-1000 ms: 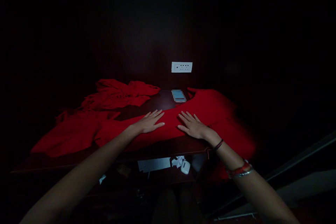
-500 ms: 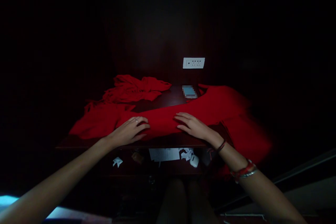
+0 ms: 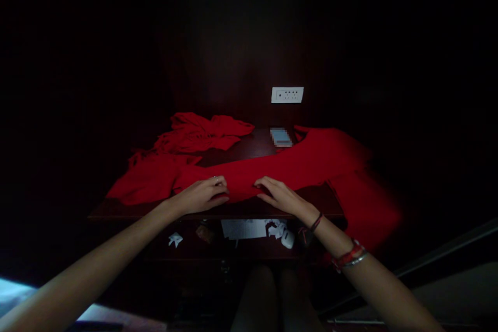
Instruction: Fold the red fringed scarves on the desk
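Note:
A long red scarf with fringed ends lies across a dark desk, one folded strip running along the front. My left hand rests on the near edge of this strip, its fingers bent and the thumb a little apart. A ring shows on one of its fingers. To the right, my right hand touches the same strip with curved fingers, thumb apart below them. A short stretch of red cloth lies between the two hands. The scarf's right part hangs over the desk's edge.
A phone with a blurred screen lies behind the scarf, below a white wall socket. Under the desktop, an open shelf holds a printed sheet, crumpled paper and a small white case. My legs are below.
Both hands have drawn closer together along the strip and slightly toward me. Their fingers are more bent than before. The scarf looks nearly the same.

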{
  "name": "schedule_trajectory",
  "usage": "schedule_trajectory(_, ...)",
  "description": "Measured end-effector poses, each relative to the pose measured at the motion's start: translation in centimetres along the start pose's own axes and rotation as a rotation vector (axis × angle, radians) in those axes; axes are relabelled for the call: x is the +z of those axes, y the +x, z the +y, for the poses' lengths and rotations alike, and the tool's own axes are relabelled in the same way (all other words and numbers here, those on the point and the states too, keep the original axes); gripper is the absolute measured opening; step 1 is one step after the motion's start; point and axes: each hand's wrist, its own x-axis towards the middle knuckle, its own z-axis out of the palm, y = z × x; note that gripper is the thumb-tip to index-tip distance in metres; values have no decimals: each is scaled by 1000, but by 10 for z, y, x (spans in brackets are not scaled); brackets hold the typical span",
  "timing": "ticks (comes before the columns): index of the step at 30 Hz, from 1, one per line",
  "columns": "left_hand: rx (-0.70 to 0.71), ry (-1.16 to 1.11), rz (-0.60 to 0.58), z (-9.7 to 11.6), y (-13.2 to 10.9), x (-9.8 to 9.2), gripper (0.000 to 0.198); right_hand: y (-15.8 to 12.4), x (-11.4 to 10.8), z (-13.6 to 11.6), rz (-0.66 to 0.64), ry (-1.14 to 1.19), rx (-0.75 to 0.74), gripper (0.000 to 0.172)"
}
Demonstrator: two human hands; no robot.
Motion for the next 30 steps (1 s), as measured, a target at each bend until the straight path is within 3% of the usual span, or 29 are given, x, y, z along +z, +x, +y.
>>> schedule_trajectory(4,-117,161,110,5,10,12,26,0,3,4,4,20,28,20)
schedule_trajectory(10,-187,310,135,6,26,23,26,0,7,9,13,1,35,17)
schedule_trajectory(13,-156,337,96,3,21,21,25,-1,7,10,16,-11,35,16)
schedule_trajectory(21,34,319,-80,-3,-21,8,37,-1,5,8,-41,-88,-64,19)
schedule_trajectory(30,95,344,-84,13,-7,-3,21,-1,7,9,-56,-243,-133,21)
